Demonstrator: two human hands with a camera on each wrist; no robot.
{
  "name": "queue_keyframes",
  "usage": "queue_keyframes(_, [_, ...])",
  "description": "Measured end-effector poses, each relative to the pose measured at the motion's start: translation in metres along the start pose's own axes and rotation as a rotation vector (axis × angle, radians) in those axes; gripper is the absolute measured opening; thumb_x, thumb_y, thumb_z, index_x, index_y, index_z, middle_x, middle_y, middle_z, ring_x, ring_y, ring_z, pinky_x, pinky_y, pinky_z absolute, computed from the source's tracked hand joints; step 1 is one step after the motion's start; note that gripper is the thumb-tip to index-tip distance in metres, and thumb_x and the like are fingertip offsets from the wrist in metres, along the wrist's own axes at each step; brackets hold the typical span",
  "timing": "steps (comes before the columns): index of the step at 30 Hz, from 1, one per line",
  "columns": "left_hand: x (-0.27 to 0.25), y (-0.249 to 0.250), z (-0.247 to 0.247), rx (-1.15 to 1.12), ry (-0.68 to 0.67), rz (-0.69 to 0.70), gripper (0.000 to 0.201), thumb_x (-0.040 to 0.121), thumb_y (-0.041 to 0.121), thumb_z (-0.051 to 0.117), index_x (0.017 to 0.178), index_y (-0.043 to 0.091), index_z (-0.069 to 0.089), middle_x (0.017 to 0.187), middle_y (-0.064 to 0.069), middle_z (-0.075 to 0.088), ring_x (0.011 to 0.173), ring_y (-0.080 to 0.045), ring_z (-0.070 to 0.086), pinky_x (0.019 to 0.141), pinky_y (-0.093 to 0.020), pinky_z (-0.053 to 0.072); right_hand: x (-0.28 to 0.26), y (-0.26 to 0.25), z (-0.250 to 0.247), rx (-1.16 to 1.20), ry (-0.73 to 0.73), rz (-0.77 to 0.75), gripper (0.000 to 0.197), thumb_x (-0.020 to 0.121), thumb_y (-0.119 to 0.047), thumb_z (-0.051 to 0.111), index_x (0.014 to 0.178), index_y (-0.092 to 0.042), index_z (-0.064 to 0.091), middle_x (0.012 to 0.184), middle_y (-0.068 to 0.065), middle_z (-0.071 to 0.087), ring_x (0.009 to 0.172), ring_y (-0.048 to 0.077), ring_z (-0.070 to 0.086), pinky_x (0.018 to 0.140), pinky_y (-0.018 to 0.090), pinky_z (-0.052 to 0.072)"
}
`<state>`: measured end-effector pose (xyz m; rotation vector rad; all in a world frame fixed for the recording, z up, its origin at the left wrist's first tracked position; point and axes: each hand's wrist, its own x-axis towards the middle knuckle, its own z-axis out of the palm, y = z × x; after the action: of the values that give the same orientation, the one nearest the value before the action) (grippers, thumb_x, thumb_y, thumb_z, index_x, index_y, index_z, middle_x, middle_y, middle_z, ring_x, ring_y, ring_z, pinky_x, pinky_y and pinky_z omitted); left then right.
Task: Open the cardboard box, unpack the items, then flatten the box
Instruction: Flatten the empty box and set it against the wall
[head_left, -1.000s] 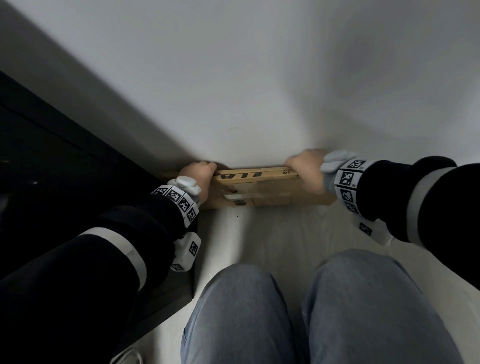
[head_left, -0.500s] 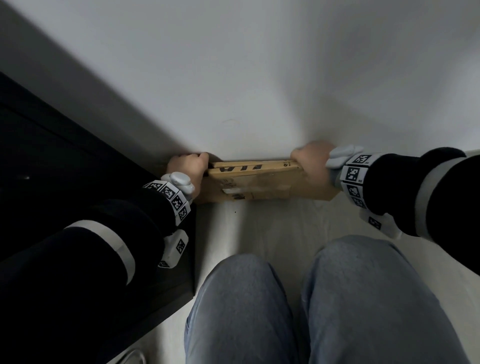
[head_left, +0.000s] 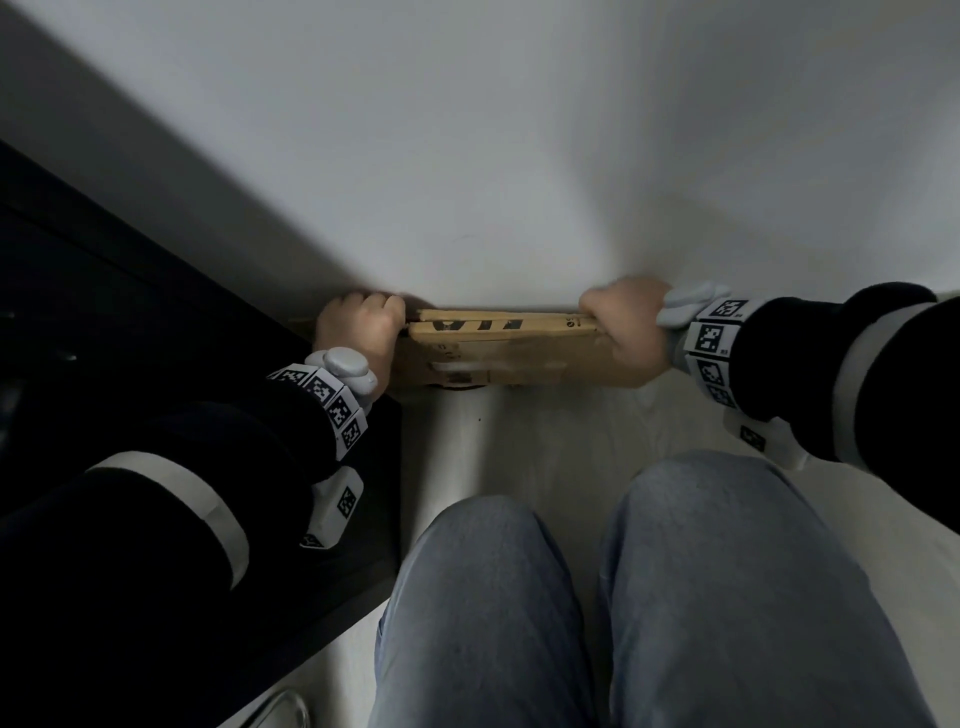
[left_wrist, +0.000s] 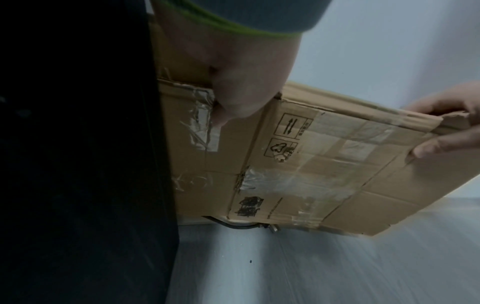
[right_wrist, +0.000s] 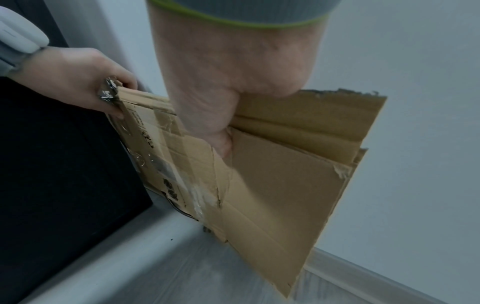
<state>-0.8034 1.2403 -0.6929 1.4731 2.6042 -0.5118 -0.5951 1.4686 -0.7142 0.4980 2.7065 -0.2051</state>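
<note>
**Flattened box held upright against the wall**

Around us we see a white wall (head_left: 519, 156) straight ahead, a pale floor (head_left: 545, 441) below, and a tall black cabinet (head_left: 104, 322) at our left, its side just beside the left end of the cardboard. A dark cable (left_wrist: 233, 225) curves along the foot of the wall under the cardboard's lower edge. Our two knees in blue jeans (head_left: 623, 597) fill the bottom of the head view.

We count one cardboard box (head_left: 498, 348), pressed flat into layered sheets, and two hands on it. The box stands on edge, close to the wall, its bottom edge near the floor; whether it touches the floor we cannot tell. Strips of clear tape (left_wrist: 285, 181) and printed symbols show on its near face.

Our left hand (head_left: 363, 332) grasps the upper left end, fingers (right_wrist: 124, 79) curled over the top edge. Our right hand (head_left: 626, 322) clenches the upper right end, thumb on the near face and fingers (left_wrist: 441, 102) wrapped behind.
</note>
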Motion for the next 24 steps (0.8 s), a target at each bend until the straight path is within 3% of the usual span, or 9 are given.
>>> queue_keyframes(2, [0.003,-0.001,0.003,0.028,-0.065,-0.071,0.025,0.080,0.006,0.062,0.104,0.011,0.060,0.107,-0.012,0.067,0.100,-0.036,0.062,0.075,-0.038,0.045,0.006,-0.012,0.001,-0.037,-0.016,-0.008,0.013,0.082,-0.022,0.056,0.094,-0.022,0.058,0.087,0.002,0.065,0.071,0.024,0.054,0.065,0.028,0.042])
queue_keyframes(6, [0.010,-0.004,0.022,0.077,-0.164,-0.219,0.018,0.088,0.003,0.056,0.101,0.012,0.066,0.107,-0.011,0.070,0.101,-0.032,0.067,0.074,-0.035,0.045,0.018,-0.036,0.005,-0.078,-0.043,-0.028,0.021,0.079,-0.019,0.054,0.098,-0.024,0.061,0.093,0.003,0.068,0.079,0.029,0.065,0.064,0.030,0.047])
queue_keyframes(11, [0.013,0.002,0.055,0.120,-0.119,-0.333,0.028,0.099,0.014,0.043,0.120,0.010,0.061,0.125,-0.015,0.062,0.121,-0.034,0.052,0.100,-0.041,0.042,0.029,-0.047,0.004,-0.139,-0.072,-0.023,0.021,0.083,-0.009,0.054,0.099,-0.018,0.065,0.095,0.006,0.070,0.074,0.028,0.064,0.059,0.028,0.041])
queue_keyframes(15, [0.013,0.003,0.065,0.108,-0.041,-0.357,0.030,0.099,0.011,0.038,0.120,0.004,0.058,0.124,-0.022,0.060,0.119,-0.040,0.051,0.104,-0.043,0.038,0.030,-0.046,-0.001,-0.140,-0.038,-0.020,0.009,0.087,-0.022,0.057,0.094,-0.017,0.060,0.089,0.005,0.068,0.068,0.026,0.060,0.057,0.027,0.042])
queue_keyframes(18, [0.012,0.005,0.065,0.081,-0.032,-0.367,0.033,0.099,0.012,0.036,0.123,0.001,0.055,0.127,-0.026,0.058,0.121,-0.042,0.049,0.108,-0.047,0.035,0.029,-0.046,-0.002,-0.150,-0.009,-0.032,0.023,0.086,-0.033,0.059,0.101,-0.015,0.058,0.094,0.008,0.068,0.076,0.031,0.063,0.058,0.029,0.040])
queue_keyframes(21, [0.008,0.007,0.056,0.056,-0.069,-0.387,0.035,0.095,0.019,0.046,0.126,0.003,0.053,0.129,-0.025,0.057,0.123,-0.042,0.046,0.108,-0.050,0.034,0.030,-0.045,-0.001,-0.132,-0.022,-0.044,0.025,0.080,-0.031,0.056,0.100,-0.018,0.054,0.089,0.004,0.065,0.071,0.029,0.062,0.058,0.029,0.048])
queue_keyframes(24, [0.002,0.011,0.044,0.076,-0.096,-0.375,0.053,0.075,0.030,0.067,0.121,0.009,0.054,0.123,-0.023,0.058,0.117,-0.040,0.048,0.103,-0.048,0.037,0.030,-0.041,-0.008,-0.110,-0.061,-0.037,0.025,0.074,-0.029,0.056,0.097,-0.022,0.050,0.081,-0.001,0.061,0.065,0.024,0.060,0.059,0.032,0.055])
